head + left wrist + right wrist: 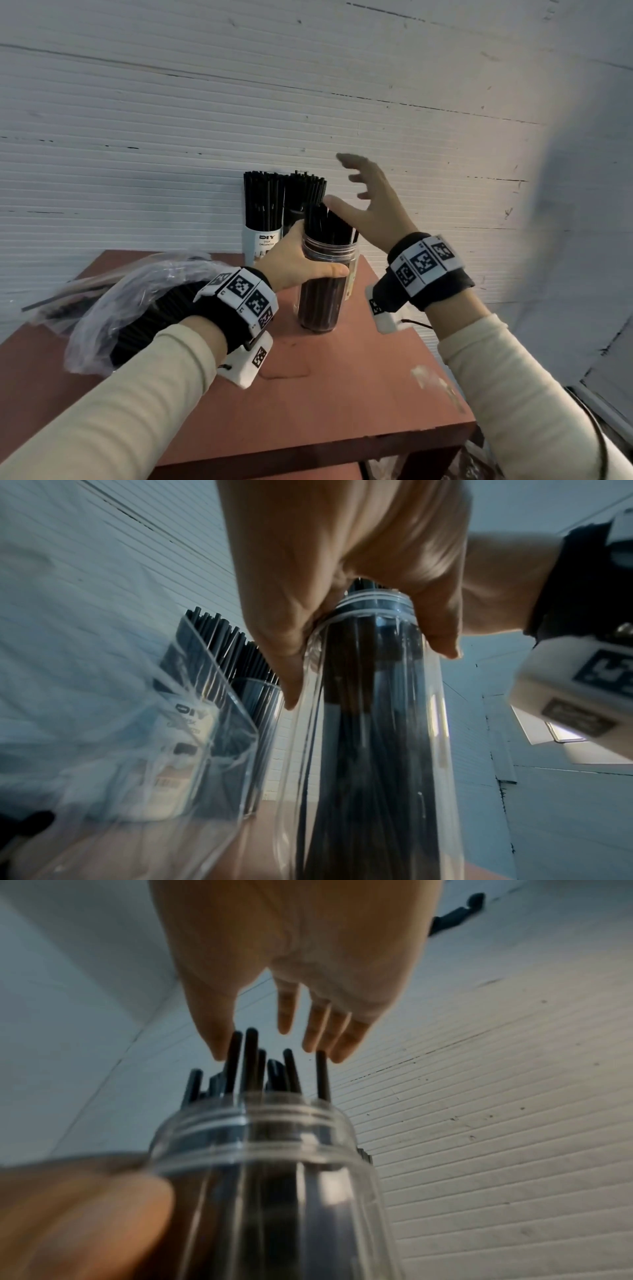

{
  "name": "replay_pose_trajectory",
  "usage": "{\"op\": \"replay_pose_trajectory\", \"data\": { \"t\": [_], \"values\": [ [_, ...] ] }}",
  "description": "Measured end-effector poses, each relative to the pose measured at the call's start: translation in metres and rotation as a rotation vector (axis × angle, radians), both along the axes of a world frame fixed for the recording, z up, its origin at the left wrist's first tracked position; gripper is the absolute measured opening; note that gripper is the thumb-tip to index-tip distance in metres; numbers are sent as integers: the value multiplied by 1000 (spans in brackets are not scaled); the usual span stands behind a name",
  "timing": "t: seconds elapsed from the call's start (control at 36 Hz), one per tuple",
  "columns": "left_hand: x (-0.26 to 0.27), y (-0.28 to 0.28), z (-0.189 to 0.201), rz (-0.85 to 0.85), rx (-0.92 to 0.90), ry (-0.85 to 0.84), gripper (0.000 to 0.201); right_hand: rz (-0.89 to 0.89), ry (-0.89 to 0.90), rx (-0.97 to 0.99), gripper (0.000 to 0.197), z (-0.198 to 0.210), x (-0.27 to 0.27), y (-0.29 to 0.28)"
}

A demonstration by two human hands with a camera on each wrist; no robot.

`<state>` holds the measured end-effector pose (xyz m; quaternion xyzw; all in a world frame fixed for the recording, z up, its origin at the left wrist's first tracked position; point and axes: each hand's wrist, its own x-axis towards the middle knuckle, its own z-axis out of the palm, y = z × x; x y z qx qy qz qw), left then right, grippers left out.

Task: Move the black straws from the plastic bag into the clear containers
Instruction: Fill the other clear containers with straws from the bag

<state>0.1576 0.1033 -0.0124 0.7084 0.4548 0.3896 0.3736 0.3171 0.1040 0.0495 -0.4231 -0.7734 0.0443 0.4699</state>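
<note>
Left hand (294, 260) round straw-filled clear jar (323, 294), right hand (373, 205) spread above.

The left hand (294, 260) covered the near side of the clear jar (320, 298) below its rim — its fingers behind the jar stayed out of sight in the head view. The left forearm hid much of the plastic bag (113, 301). In the right wrist view the jar's base was cut off and the left thumb (78, 1218) was a blur. The label (265, 241) on the rear container was too small to read beyond "DIY".
</note>
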Motion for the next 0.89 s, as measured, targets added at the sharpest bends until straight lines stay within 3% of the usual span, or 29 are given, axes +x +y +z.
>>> {"op": "replay_pose_trajectory", "data": {
  "t": [0.14, 0.25, 0.39, 0.44, 0.56, 0.61, 0.75, 0.81, 0.89],
  "values": [
    [2, 0, -2, -14, 3, -8, 93, 46, -266, -114, 36, -7, -9, -2],
    [2, -5, 3, -32, 3, 8, 101, 12, -243, -83, 39, -3, -11, -5],
    [-13, -19, 8, 8, -31, 82, 127, 6, -147, 133, 32, 1, -18, -14],
    [-26, -25, 10, 72, 12, 118, 113, 21, -82, 218, 29, 1, -25, -23],
    [-65, -40, 16, 261, 147, 231, 47, 93, -25, 201, 20, -3, -47, -41],
    [-85, -52, 21, 326, 173, 233, 25, 138, -80, 108, 17, -9, -61, -47],
    [-133, -79, 27, 423, 245, 241, 18, 172, -438, -300, 21, -35, -103, -49],
    [-152, -81, 25, 435, 210, 286, 13, 183, -559, -438, 29, -46, -121, -48],
    [-175, -83, 22, 374, 93, 413, 22, 226, -657, -596, 37, -59, -144, -48]
  ]
}}
